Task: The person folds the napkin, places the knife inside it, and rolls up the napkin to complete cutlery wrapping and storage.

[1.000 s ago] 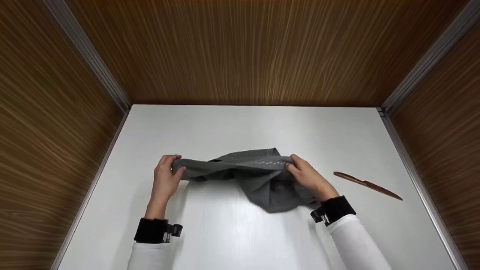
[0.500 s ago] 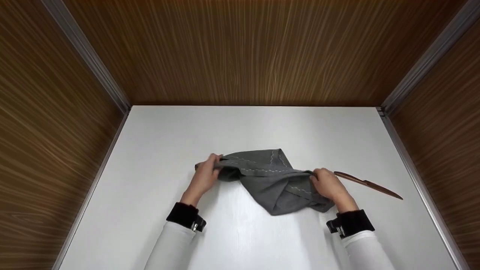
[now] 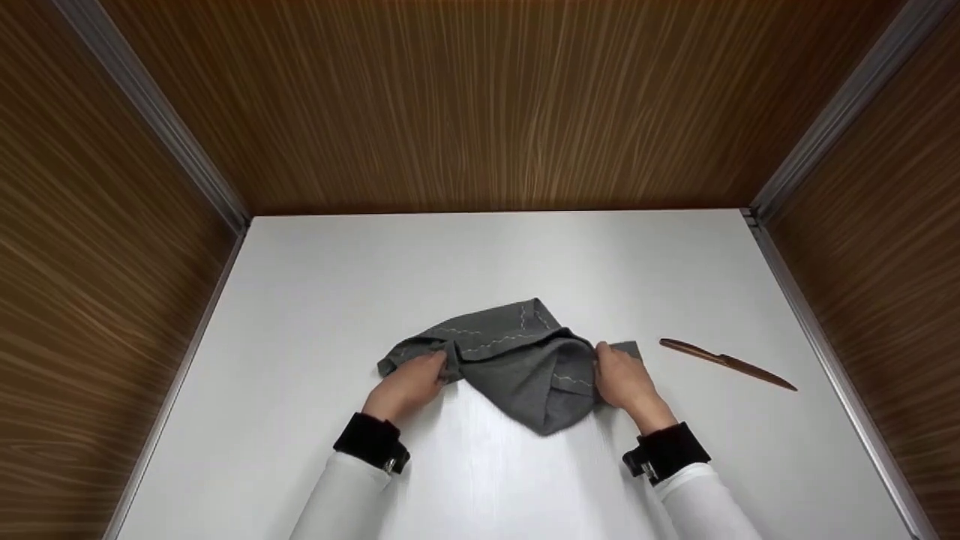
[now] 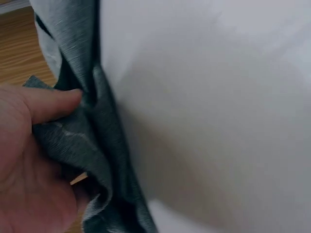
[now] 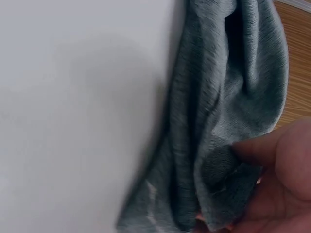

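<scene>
While the cloth [image 3: 517,364] lies bunched mid-table [image 3: 315,285], left of the knife [image 3: 726,363], left hand [image 3: 409,386] and right hand [image 3: 624,382] pinch its edges; folding appears underway, squaring corners next.

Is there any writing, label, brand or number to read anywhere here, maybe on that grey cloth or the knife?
None: no words, numbers or signs can be read.
Grey cloth: only pale stitched lines, no letters.
Brown knife: plain, no visible mark.
Black wrist straps: no readable label.
</scene>
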